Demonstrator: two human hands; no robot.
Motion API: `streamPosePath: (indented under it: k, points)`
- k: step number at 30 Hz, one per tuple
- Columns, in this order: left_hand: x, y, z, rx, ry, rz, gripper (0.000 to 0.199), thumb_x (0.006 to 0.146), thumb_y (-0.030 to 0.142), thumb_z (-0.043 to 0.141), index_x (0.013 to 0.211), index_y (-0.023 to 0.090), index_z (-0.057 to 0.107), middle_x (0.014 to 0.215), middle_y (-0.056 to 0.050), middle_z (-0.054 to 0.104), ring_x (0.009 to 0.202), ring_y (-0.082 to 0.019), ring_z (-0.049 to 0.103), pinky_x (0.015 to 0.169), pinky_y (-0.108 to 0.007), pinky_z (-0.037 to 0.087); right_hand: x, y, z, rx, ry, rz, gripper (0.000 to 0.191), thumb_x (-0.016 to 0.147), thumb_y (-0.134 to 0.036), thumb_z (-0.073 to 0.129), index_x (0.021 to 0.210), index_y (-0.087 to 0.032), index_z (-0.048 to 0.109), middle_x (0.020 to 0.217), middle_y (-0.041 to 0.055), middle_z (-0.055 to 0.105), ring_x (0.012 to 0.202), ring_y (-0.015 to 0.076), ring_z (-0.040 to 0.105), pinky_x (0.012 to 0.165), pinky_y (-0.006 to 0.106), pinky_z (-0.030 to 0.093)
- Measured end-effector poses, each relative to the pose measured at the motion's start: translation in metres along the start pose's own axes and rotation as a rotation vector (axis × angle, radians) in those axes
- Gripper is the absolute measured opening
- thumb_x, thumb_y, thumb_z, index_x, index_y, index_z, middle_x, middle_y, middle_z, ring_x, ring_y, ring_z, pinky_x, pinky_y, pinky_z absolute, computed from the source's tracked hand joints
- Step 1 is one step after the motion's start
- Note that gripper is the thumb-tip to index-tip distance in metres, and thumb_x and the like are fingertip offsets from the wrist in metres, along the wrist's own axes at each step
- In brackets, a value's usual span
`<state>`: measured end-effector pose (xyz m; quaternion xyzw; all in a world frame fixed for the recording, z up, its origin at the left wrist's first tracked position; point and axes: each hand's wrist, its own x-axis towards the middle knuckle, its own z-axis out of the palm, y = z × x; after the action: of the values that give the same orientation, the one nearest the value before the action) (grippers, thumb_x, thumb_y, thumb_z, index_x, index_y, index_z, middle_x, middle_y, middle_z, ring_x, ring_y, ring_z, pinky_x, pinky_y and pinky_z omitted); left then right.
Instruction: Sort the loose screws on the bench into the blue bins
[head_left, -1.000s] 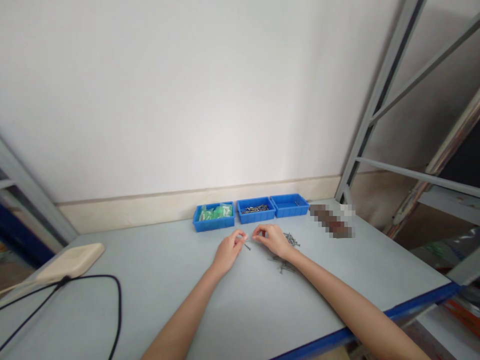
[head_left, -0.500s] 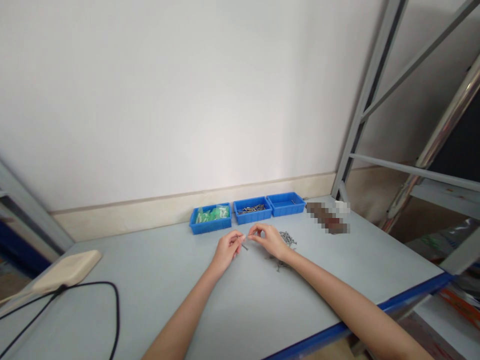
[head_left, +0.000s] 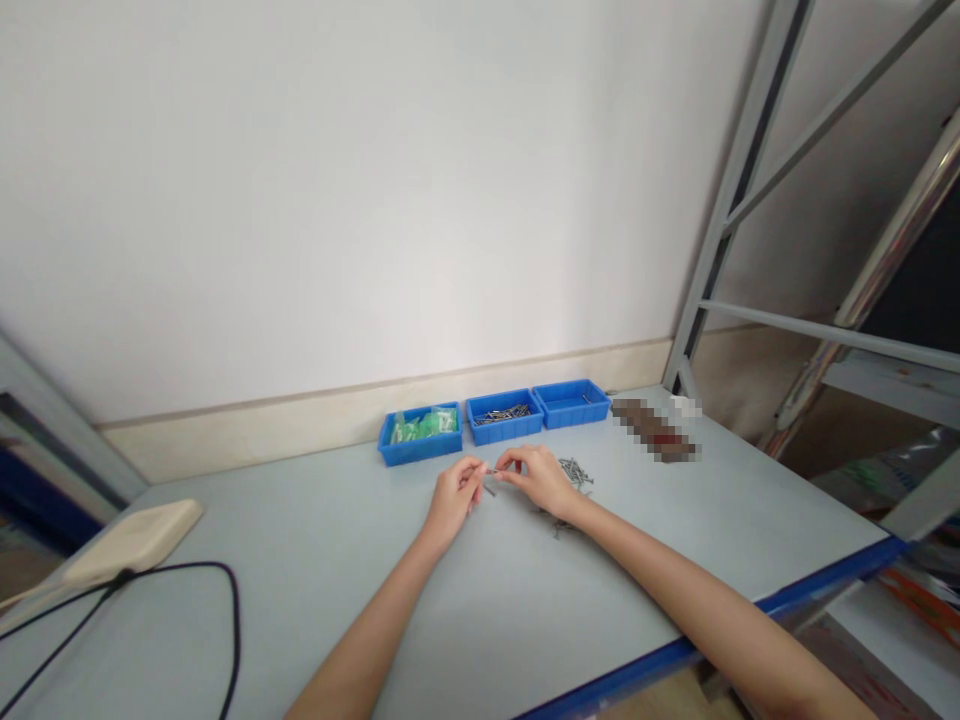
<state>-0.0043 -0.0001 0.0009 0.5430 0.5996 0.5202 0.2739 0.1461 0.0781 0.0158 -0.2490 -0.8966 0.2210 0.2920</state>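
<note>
My left hand (head_left: 456, 492) and my right hand (head_left: 534, 475) meet above the table, fingertips pinched. A thin metal screw (head_left: 491, 471) spans the small gap between them, with both hands holding it. Just below, a second screw (head_left: 490, 490) shows beside my left fingers; whether it is held or lies on the table I cannot tell. Behind my right hand and wrist is a loose pile of grey screws (head_left: 574, 472), partly hidden by the wrist, with more screws (head_left: 559, 527) scattered nearer to me under the forearm.
Along the wall stand three blue bins: one with green packets (head_left: 424, 425), one with screws (head_left: 504, 413), one with a single small piece (head_left: 571, 403). A blurred brown object (head_left: 652, 430) lies right. A pale box (head_left: 139, 540) and black cable (head_left: 234, 610) lie left.
The hands have drawn slightly apart, so the screw between the fingertips shows more. The left fingers have shifted a little to the left. Piles and bins are unchanged.
</note>
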Motion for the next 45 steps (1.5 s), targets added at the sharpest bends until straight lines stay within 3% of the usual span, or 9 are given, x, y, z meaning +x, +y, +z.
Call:
streamPosePath:
  k: [8, 15, 20, 24, 29, 34, 37, 41, 45]
  points:
    - [-0.003, 0.003, 0.001, 0.032, -0.045, 0.005, 0.036, 0.078, 0.048, 0.046, 0.061, 0.016, 0.049, 0.042, 0.007, 0.035, 0.039, -0.008, 0.033, 0.042, -0.020, 0.025, -0.002, -0.001, 0.000, -0.106, -0.036, -0.030, 0.032, 0.092, -0.033, 0.037, 0.079, -0.017, 0.062, 0.083, 0.0027, 0.066, 0.076, 0.0145, 0.056, 0.073, 0.028, 0.031]
    - [-0.002, -0.002, 0.002, -0.037, -0.052, -0.048, 0.031, 0.076, 0.048, 0.049, 0.077, 0.017, 0.050, 0.044, 0.010, 0.036, 0.036, -0.007, 0.029, 0.039, -0.019, 0.022, 0.000, 0.005, 0.000, -0.026, -0.011, -0.042, 0.020, 0.086, -0.035, 0.050, 0.086, -0.019, 0.061, 0.090, 0.0016, 0.066, 0.082, 0.0152, 0.057, 0.079, 0.028, 0.031]
    - [-0.002, -0.001, 0.001, -0.014, -0.079, -0.042, 0.038, 0.077, 0.051, 0.046, 0.061, 0.017, 0.047, 0.043, 0.008, 0.035, 0.036, -0.006, 0.030, 0.040, -0.020, 0.024, -0.001, 0.000, -0.003, 0.047, -0.117, -0.039, 0.037, 0.091, -0.035, 0.038, 0.072, -0.016, 0.064, 0.073, 0.0017, 0.065, 0.068, 0.0132, 0.055, 0.068, 0.024, 0.035]
    - [-0.001, -0.002, -0.002, -0.005, -0.045, 0.009, 0.036, 0.080, 0.051, 0.041, 0.075, 0.016, 0.051, 0.040, 0.009, 0.038, 0.034, -0.007, 0.033, 0.040, -0.019, 0.028, 0.008, 0.008, -0.015, 0.058, -0.057, -0.035, 0.037, 0.088, -0.040, 0.042, 0.073, -0.016, 0.065, 0.076, 0.0019, 0.066, 0.068, 0.0130, 0.055, 0.066, 0.022, 0.035]
    - [0.004, -0.007, -0.007, 0.004, 0.004, -0.023, 0.037, 0.079, 0.051, 0.041, 0.083, 0.016, 0.050, 0.038, 0.010, 0.037, 0.031, -0.007, 0.032, 0.037, -0.018, 0.026, 0.039, 0.048, -0.059, -0.209, 0.162, 0.210, 0.041, 0.090, -0.042, 0.038, 0.075, -0.017, 0.066, 0.076, 0.0042, 0.068, 0.070, 0.0155, 0.058, 0.066, 0.024, 0.035]
    - [0.006, -0.008, -0.009, 0.001, 0.006, -0.026, 0.038, 0.078, 0.053, 0.041, 0.082, 0.016, 0.051, 0.039, 0.010, 0.037, 0.031, -0.007, 0.033, 0.036, -0.017, 0.026, 0.054, 0.071, -0.096, -0.591, 0.323, 0.486, 0.038, 0.090, -0.040, 0.040, 0.090, -0.010, 0.064, 0.088, 0.0197, 0.065, 0.082, 0.0247, 0.060, 0.076, 0.035, 0.035]
    - [0.006, -0.008, -0.009, 0.008, 0.003, -0.034, 0.040, 0.078, 0.054, 0.040, 0.082, 0.016, 0.051, 0.039, 0.010, 0.037, 0.031, -0.007, 0.032, 0.036, -0.018, 0.025, 0.046, 0.057, -0.084, -0.617, 0.318, 0.424, 0.033, 0.089, -0.037, 0.042, 0.095, -0.011, 0.062, 0.092, 0.0189, 0.064, 0.083, 0.0244, 0.059, 0.075, 0.034, 0.036]
    - [0.005, -0.007, -0.008, 0.021, 0.019, -0.030, 0.040, 0.077, 0.055, 0.041, 0.079, 0.016, 0.052, 0.039, 0.009, 0.038, 0.032, -0.007, 0.033, 0.038, -0.019, 0.027, 0.023, 0.021, -0.033, -0.271, 0.027, 0.139, 0.031, 0.082, -0.049, 0.050, 0.089, -0.022, 0.063, 0.090, 0.0050, 0.065, 0.082, 0.0186, 0.059, 0.070, 0.027, 0.037]
    - [0.005, -0.008, -0.008, 0.050, 0.021, -0.021, 0.038, 0.077, 0.053, 0.042, 0.080, 0.017, 0.052, 0.040, 0.009, 0.038, 0.033, -0.008, 0.033, 0.040, -0.020, 0.027, 0.002, -0.004, 0.011, -0.212, -0.155, 0.057, 0.031, 0.069, -0.045, 0.067, 0.091, -0.022, 0.065, 0.094, 0.0051, 0.062, 0.091, 0.0217, 0.055, 0.077, 0.031, 0.035]
